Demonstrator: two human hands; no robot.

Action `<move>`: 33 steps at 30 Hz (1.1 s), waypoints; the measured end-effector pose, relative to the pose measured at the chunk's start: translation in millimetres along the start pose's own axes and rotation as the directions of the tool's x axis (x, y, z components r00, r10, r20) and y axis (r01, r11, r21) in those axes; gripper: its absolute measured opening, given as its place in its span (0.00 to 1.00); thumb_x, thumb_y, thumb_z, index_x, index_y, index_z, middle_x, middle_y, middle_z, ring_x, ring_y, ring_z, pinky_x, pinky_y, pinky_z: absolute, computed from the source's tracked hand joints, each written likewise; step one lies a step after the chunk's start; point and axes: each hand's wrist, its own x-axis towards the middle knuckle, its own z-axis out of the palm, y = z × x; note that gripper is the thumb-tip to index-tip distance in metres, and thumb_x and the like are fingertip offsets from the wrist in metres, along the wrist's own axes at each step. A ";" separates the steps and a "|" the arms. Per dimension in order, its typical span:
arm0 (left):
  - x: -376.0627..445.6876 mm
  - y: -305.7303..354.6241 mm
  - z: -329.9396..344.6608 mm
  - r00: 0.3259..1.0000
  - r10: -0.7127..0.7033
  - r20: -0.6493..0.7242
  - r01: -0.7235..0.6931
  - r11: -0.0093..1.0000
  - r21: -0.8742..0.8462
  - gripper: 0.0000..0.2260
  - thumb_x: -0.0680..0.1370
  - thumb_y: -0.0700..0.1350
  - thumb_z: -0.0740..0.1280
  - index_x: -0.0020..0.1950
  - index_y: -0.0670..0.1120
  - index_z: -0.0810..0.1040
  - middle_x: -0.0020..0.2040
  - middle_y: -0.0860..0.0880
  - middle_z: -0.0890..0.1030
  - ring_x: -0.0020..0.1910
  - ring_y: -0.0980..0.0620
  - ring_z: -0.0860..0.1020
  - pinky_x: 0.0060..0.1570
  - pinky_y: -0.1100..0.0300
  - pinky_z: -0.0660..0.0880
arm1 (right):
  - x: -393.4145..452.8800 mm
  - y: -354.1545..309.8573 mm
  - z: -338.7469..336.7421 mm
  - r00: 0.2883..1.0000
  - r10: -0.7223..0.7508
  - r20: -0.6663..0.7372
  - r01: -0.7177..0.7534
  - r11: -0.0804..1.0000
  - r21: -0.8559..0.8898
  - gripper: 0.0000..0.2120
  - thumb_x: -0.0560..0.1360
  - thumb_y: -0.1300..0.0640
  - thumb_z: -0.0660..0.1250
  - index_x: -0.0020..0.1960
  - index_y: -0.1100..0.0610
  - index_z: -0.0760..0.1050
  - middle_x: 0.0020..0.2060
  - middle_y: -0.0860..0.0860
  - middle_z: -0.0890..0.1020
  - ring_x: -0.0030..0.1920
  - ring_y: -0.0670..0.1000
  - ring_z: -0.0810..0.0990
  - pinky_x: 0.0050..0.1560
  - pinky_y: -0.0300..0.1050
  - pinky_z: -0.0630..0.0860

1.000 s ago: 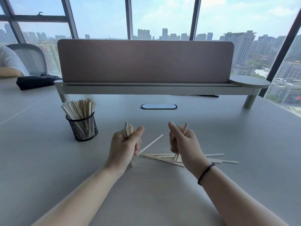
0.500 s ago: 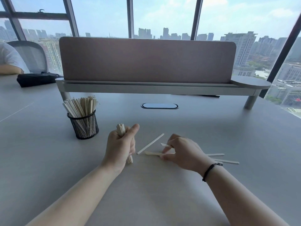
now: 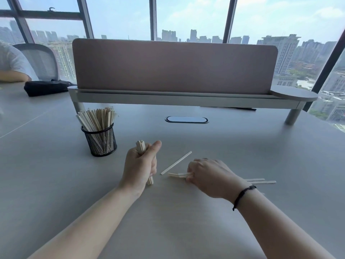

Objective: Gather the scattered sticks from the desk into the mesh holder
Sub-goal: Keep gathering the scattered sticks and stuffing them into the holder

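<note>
Head view shows the left hand [image 3: 139,165] gripping an upright bundle of sticks [image 3: 141,147] near the desk's [image 3: 56,184] middle; the right hand [image 3: 209,175] lies knuckles-up, fingers curled, pinching loose sticks [image 3: 179,174] flat on the desk. One stick [image 3: 176,162] lies between the hands; the mesh holder [image 3: 101,141], packed with sticks, stands toward the far left.

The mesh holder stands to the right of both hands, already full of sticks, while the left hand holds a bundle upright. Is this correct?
Not quite. In the head view the mesh holder stands to the left of both hands, not the right. The rest holds: it is already full of sticks, and the left hand holds a bundle upright. The right hand is on the desk sticks.
</note>
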 end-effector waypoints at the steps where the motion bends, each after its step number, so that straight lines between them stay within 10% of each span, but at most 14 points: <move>1: -0.4 -0.4 0.2 1.000 0.000 0.002 0.000 1.000 0.012 0.23 0.74 0.49 0.69 0.26 0.50 0.58 0.23 0.52 0.56 0.23 0.53 0.53 0.25 0.64 0.53 | -0.3 -1.6 1.3 1.000 -0.021 -0.013 0.021 0.999 -0.038 0.11 0.82 0.46 0.58 0.55 0.52 0.74 0.53 0.49 0.80 0.56 0.55 0.78 0.51 0.50 0.73; 26: -3.7 -2.1 -0.3 1.000 -0.006 0.019 0.005 0.999 0.036 0.23 0.75 0.52 0.68 0.28 0.50 0.57 0.23 0.54 0.57 0.23 0.54 0.53 0.24 0.66 0.53 | 5.1 -4.5 19.6 0.983 -0.088 -0.163 0.073 0.993 -0.095 0.09 0.76 0.62 0.56 0.53 0.55 0.72 0.49 0.51 0.78 0.50 0.57 0.78 0.42 0.50 0.72; 33: -4.3 -1.1 -0.9 1.000 -0.003 0.016 0.002 0.998 0.064 0.23 0.75 0.54 0.67 0.29 0.51 0.56 0.24 0.54 0.56 0.23 0.54 0.52 0.24 0.66 0.53 | 8.4 -2.1 18.5 0.875 0.015 -0.485 0.079 0.982 0.172 0.08 0.81 0.53 0.58 0.50 0.57 0.70 0.35 0.51 0.76 0.38 0.59 0.76 0.33 0.50 0.68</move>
